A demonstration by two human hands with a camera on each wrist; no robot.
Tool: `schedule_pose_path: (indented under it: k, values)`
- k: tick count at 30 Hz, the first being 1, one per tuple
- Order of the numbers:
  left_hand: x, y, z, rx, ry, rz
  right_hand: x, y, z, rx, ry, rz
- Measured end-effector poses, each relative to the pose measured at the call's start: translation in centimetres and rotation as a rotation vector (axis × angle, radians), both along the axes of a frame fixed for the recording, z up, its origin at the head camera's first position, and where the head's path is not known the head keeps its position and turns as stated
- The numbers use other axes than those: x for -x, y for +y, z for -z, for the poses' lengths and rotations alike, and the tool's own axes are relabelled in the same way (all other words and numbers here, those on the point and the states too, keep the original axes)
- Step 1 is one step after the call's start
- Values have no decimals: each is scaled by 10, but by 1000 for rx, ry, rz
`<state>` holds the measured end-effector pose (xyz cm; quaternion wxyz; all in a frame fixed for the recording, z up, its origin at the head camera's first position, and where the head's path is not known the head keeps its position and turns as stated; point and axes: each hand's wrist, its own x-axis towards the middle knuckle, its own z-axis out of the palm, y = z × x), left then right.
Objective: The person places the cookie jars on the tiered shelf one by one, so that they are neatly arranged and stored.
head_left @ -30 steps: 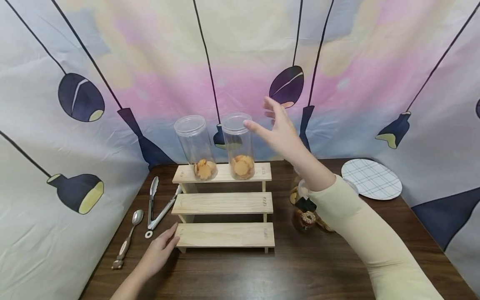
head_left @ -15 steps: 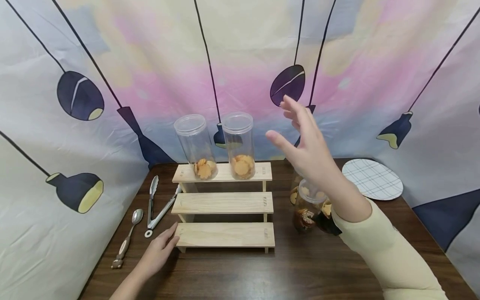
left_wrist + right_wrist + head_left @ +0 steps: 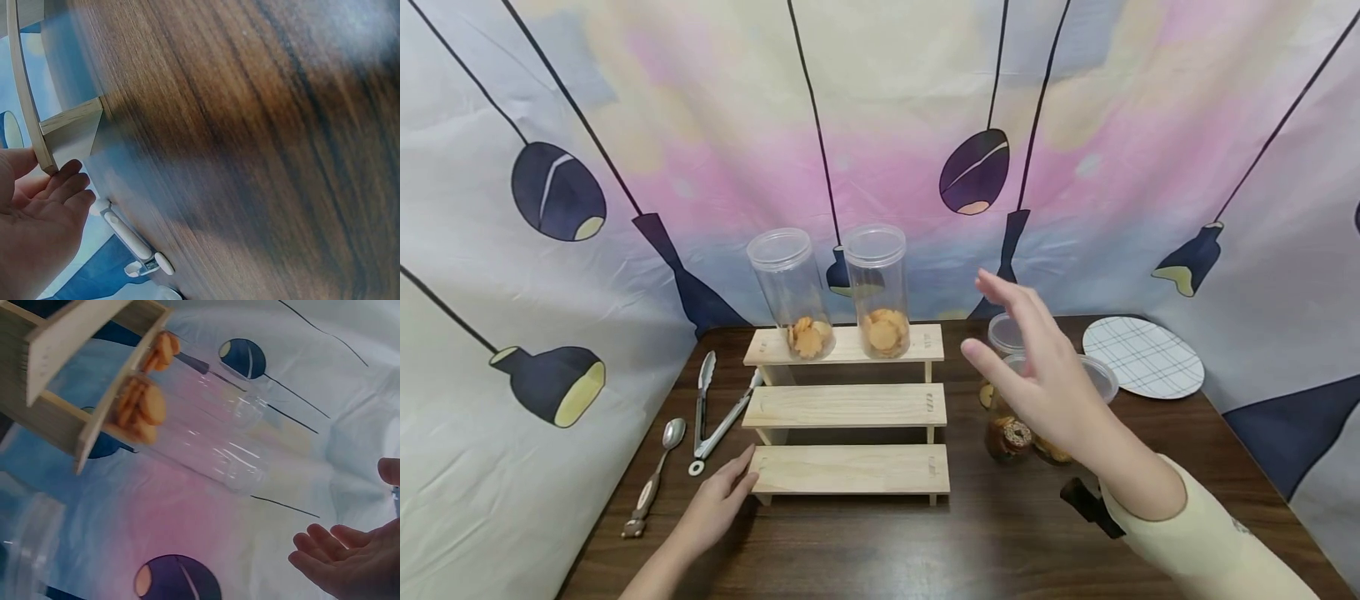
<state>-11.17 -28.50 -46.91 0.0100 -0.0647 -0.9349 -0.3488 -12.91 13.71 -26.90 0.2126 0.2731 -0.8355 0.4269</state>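
A three-step wooden display stand [image 3: 846,406] stands on the table. My left hand [image 3: 715,504] grips the left end of its lowest step, thumb on one side of the board and fingers on the other in the left wrist view [image 3: 44,212]. On the top step stand two clear lidded jars, the left jar [image 3: 790,292] and the right jar [image 3: 880,292], each with orange-brown cookies at the bottom. My right hand [image 3: 1045,375] hangs in the air with spread fingers, holding nothing. It partly hides several clear jars [image 3: 1009,433] with brown treats, right of the stand.
Metal tongs [image 3: 722,429] and a spoon [image 3: 655,483] lie left of the stand. A white checked oval mat [image 3: 1142,358] lies at the back right of the dark wooden table [image 3: 985,550]. A printed cloth [image 3: 895,100] hangs behind.
My right hand has drawn back from beside the top step's right jar, moving right and down to above the right-hand jars. My left hand and the stand have not moved.
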Motion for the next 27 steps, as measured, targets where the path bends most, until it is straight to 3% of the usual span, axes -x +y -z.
schedule_pose_path:
  k: [5, 14, 21, 27]
  values:
    - [1, -1, 0, -3, 14, 3, -4, 9, 20, -41, -8, 43]
    - [1, -1, 2, 14, -30, -8, -10, 32, 49, -21, -132, 120]
    - [0, 0, 1, 7, -34, -9, -13, 56, 69, -85, -81, 232]
    - [0, -1, 0, 14, -46, -11, -10, 80, 83, -114, -94, 291]
